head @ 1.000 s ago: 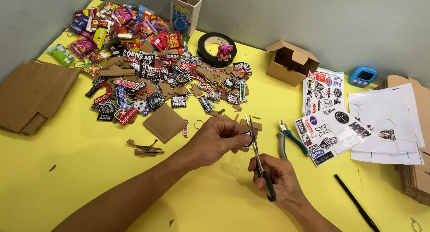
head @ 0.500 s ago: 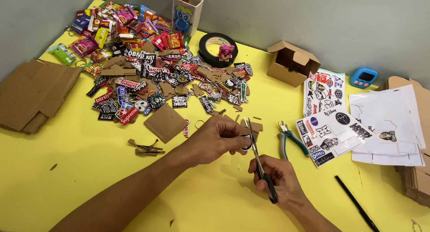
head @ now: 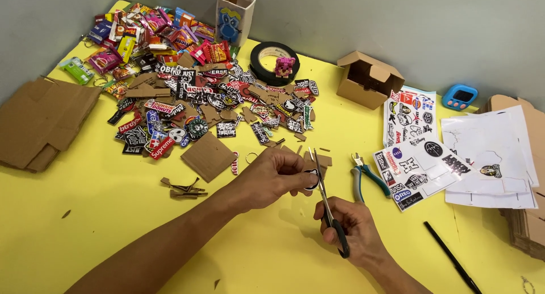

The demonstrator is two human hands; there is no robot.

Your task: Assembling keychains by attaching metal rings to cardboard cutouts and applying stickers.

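Underneath everything, a yellow table (head: 85,214). At far left, flattened cardboard (head: 40,121); beside it, a wide heap of cut-out stickers (head: 187,101). At right, printed sticker sheets (head: 409,135) overlapping white backing sheets (head: 488,157). Near the wall, a small open cardboard box (head: 369,78) and a black tape roll (head: 274,61). Closer in, a cardboard square (head: 209,156) and blue-handled pliers (head: 363,177) lying just right of the work. Front and centre, the left hand (head: 272,177), fingers closed in a pinch on a small round sticker piece (head: 311,179) held just above the table. Below it, the right hand (head: 355,228), wrapped around the black handles of scissors (head: 326,206), blades pointing up, nearly together, touching the piece's right edge. Apparently mid-trim along the outline. Calls, by the look of it, for turning the piece in small steps against the blades, fingertips kept back from the cutting line.
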